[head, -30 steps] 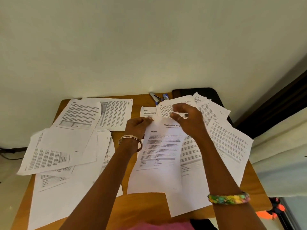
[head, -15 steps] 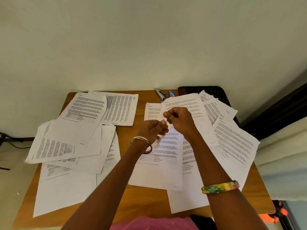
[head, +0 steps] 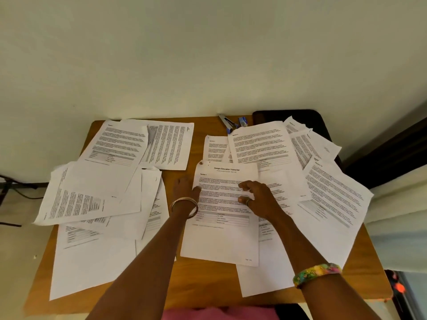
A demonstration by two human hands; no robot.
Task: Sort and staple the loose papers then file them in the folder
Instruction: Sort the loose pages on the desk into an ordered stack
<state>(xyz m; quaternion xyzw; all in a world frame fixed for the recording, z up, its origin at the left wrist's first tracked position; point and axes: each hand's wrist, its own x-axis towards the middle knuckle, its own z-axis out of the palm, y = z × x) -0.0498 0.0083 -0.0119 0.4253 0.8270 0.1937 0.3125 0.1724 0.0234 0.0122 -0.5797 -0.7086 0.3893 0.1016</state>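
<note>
- A wooden table [head: 201,282] stands against a pale wall, seen from above by the person working at it, and printed sheets cover most of it.
- Far left: a loose heap of overlapping papers [head: 92,199] hangs slightly over the table's left edge, some pages turned sideways.
- Back left: two more printed pages [head: 138,144] lie side by side, partly overlapping, near the wall.
- Left of centre: the left hand [head: 184,190], with thin metal bangles [head: 184,206] at the wrist, rests flat on the table with fingers straight. Its thumb side touches the left edge of the middle sheet. It holds nothing.
- Centre: the middle sheet is a title page [head: 221,227] headed "Sample Education Transcript", lying face up on top of other pages. Its top left corner looks creased.
- Back centre: a stapler [head: 227,124] with a blue base lies by the wall, and a small blue object [head: 242,121] sits just beside it. I cannot tell what that object is.
- Right of centre: the right hand [head: 258,199], wearing a ring, presses on the title page with spread, lightly bent fingers. It grips nothing. A multicoloured bracelet [head: 316,273] circles that forearm.
- Right: a fan of overlapping papers [head: 332,195] spreads to the table's right edge.
- Back right: a dark, flat item [head: 307,116] lies partly under those papers; whether it is the folder cannot be told.
</note>
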